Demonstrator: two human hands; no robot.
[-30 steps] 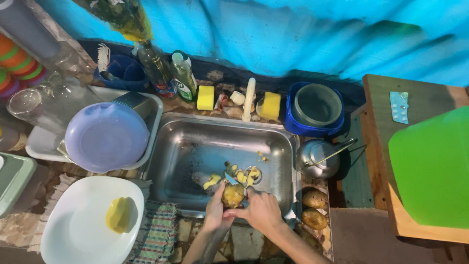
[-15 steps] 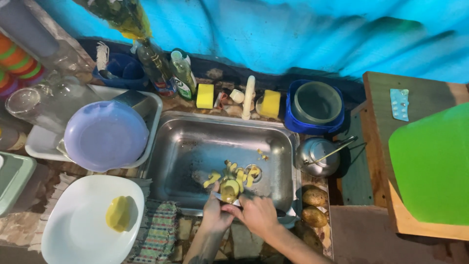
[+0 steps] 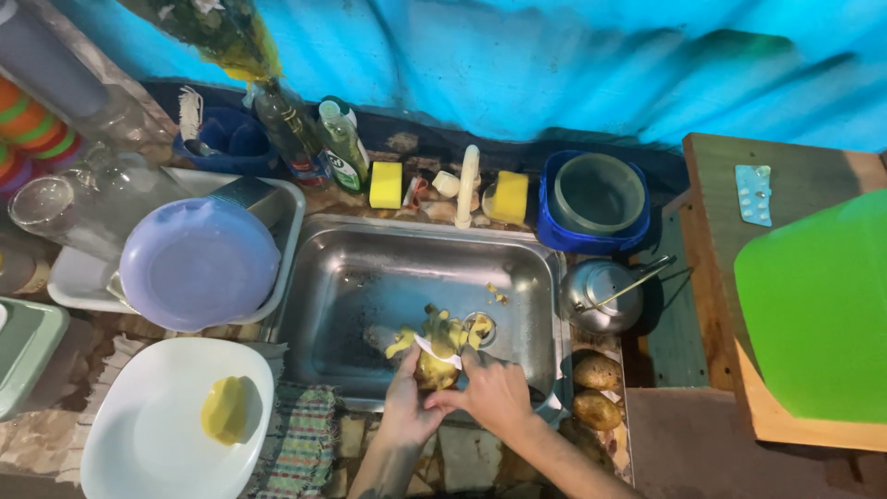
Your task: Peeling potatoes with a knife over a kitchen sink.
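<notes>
Over the near edge of the steel sink [image 3: 351,277], my left hand [image 3: 407,407] holds a partly peeled potato [image 3: 432,370]. My right hand [image 3: 494,393] grips a white-handled peeler [image 3: 438,350] laid across the potato's top. A heap of yellow potato peels [image 3: 443,328] lies on the sink floor just beyond the hands. Two unpeeled potatoes [image 3: 596,388] rest on the counter to the right of the sink. On a white plate [image 3: 148,444] at the lower left sits one peeled yellow potato [image 3: 224,409].
A lilac bowl [image 3: 199,263] rests upside down in a white tray at left, with glasses behind it. Sponges [image 3: 385,184], bottles and a blue tub [image 3: 596,199] line the sink's back edge. A small metal kettle [image 3: 601,294] and a green board [image 3: 818,305] stand right.
Both hands and the potato have shifted slightly; the peeler now lies across the potato's top. Everything else stays where it was.
</notes>
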